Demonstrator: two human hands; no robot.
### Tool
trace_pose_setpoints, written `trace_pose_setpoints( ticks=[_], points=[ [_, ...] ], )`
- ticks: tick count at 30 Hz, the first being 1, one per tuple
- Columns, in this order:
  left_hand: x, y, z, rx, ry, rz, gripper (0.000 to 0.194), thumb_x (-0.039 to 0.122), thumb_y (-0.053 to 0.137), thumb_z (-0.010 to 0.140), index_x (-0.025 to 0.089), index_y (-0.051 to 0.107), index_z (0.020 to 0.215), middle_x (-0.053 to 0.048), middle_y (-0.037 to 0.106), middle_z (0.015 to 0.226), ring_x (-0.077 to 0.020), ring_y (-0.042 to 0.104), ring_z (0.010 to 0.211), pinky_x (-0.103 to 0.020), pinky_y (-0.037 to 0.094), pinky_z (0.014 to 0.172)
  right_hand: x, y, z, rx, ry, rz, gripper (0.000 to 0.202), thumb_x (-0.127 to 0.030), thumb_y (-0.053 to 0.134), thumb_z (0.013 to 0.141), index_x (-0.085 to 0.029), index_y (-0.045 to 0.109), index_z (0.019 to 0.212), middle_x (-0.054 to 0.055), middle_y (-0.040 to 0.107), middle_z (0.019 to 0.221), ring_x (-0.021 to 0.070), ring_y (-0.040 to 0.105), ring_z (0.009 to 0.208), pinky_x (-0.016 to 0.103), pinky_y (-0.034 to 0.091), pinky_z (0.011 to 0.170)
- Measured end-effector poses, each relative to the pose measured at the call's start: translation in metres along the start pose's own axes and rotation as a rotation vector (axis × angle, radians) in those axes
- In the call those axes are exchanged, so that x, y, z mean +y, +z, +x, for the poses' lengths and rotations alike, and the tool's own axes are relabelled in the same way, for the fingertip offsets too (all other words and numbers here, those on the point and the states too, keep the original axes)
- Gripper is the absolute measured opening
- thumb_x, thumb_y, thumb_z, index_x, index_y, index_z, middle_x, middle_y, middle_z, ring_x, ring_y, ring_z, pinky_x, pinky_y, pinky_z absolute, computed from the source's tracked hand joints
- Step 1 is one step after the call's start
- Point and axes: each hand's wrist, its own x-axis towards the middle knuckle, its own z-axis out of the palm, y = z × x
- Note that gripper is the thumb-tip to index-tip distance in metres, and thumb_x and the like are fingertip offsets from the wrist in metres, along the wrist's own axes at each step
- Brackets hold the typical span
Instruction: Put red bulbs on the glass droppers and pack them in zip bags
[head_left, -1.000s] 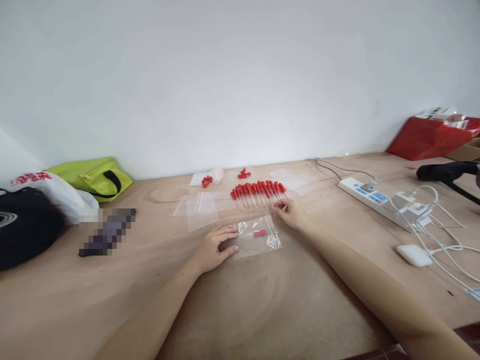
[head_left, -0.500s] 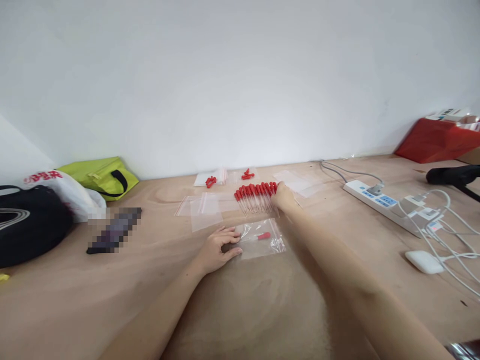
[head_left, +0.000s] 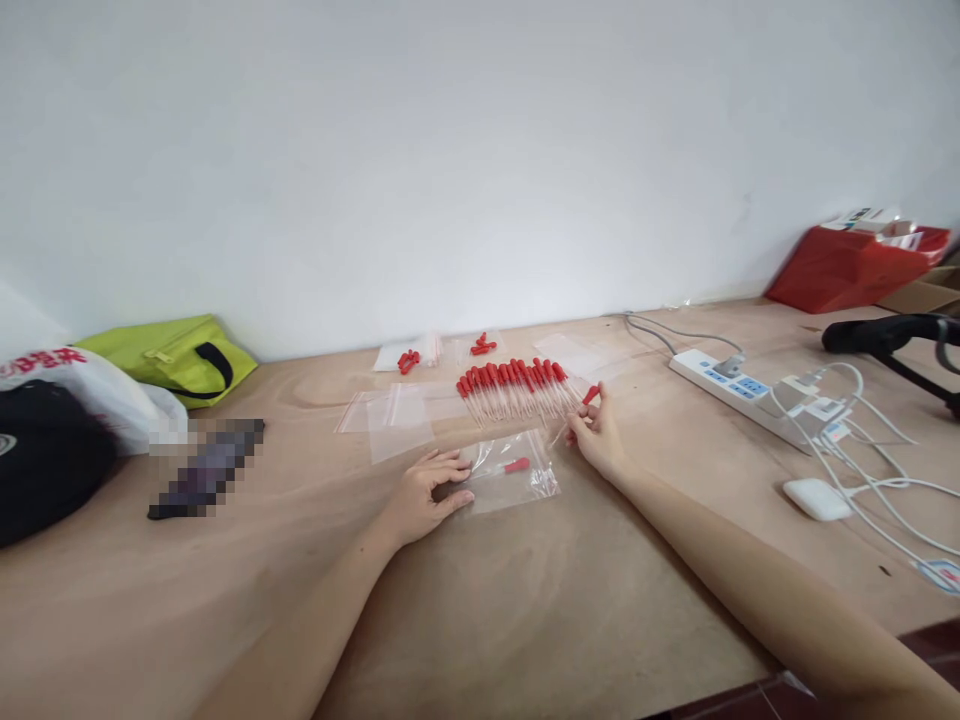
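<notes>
My left hand (head_left: 435,492) lies on the table with thumb and fingers apart, its fingertips at the left edge of a clear zip bag (head_left: 491,492). Inside this bag is a dropper with a red bulb (head_left: 517,465); its glass tube is hard to see. To the right of the bag, my right hand (head_left: 598,436) is closed on another dropper (head_left: 591,394), whose red bulb sticks up above the fingers and whose thin tube points down left. Behind the bag, several red-bulbed droppers (head_left: 514,376) lie side by side in a row, bulbs toward the wall.
Flat zip bags (head_left: 401,420) lie left of the row, more bags (head_left: 574,352) behind right. Loose red bulbs (head_left: 409,361) rest near the wall. On the right are a power strip (head_left: 720,385), cables and a white case (head_left: 816,499); on the left, a phone-like dark object (head_left: 206,468).
My right hand has drawn back from the right end of the row toward me, bringing a dropper with it. My left hand stays by the bag; the view has shifted slightly right.
</notes>
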Motion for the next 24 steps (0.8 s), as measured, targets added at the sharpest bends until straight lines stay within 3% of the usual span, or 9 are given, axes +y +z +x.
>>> trace_pose_setpoints(
  ticks=[7, 12, 17, 24],
  points=[
    [-0.002, 0.001, 0.0, 0.003, 0.013, 0.008, 0.025, 0.036, 0.058, 0.074, 0.02, 0.064, 0.092, -0.005, 0.064, 0.105, -0.0227, 0.052, 0.109, -0.046, 0.034, 0.098, -0.011, 0.009, -0.015, 0.021, 0.084, 0.141, 0.087, -0.034, 0.06, 0.063, -0.023, 0.007, 0.132, -0.01, 0.047, 0.062, 0.0086, 0.053, 0.048, 0.023, 0.046, 0.049],
    [0.0, 0.001, 0.0, -0.005, -0.007, 0.016, 0.025, 0.036, 0.059, 0.074, 0.021, 0.064, 0.092, -0.004, 0.064, 0.106, -0.0222, 0.052, 0.109, -0.046, 0.033, 0.099, -0.015, 0.012, -0.016, -0.011, 0.07, 0.193, 0.068, -0.041, 0.057, 0.067, -0.02, 0.022, 0.121, -0.008, 0.052, 0.06, 0.0088, 0.052, 0.048, 0.022, 0.045, 0.048],
    [0.001, 0.0, 0.0, -0.015, -0.012, 0.016, 0.025, 0.036, 0.058, 0.074, 0.021, 0.064, 0.094, -0.004, 0.063, 0.107, -0.022, 0.051, 0.11, -0.046, 0.033, 0.099, -0.014, 0.004, -0.012, 0.054, -0.009, 0.108, 0.067, -0.037, 0.054, 0.069, -0.021, 0.02, 0.123, -0.009, 0.051, 0.06, 0.0085, 0.051, 0.046, 0.022, 0.044, 0.047],
    [0.0, 0.0, 0.001, -0.018, -0.012, 0.021, 0.025, 0.036, 0.058, 0.074, 0.021, 0.064, 0.093, -0.005, 0.063, 0.106, -0.0225, 0.051, 0.109, -0.046, 0.033, 0.099, -0.018, 0.006, -0.014, 0.07, 0.045, 0.146, 0.064, -0.037, 0.058, 0.066, -0.02, 0.023, 0.118, -0.009, 0.052, 0.06, 0.0088, 0.052, 0.046, 0.023, 0.044, 0.048]
  ],
)
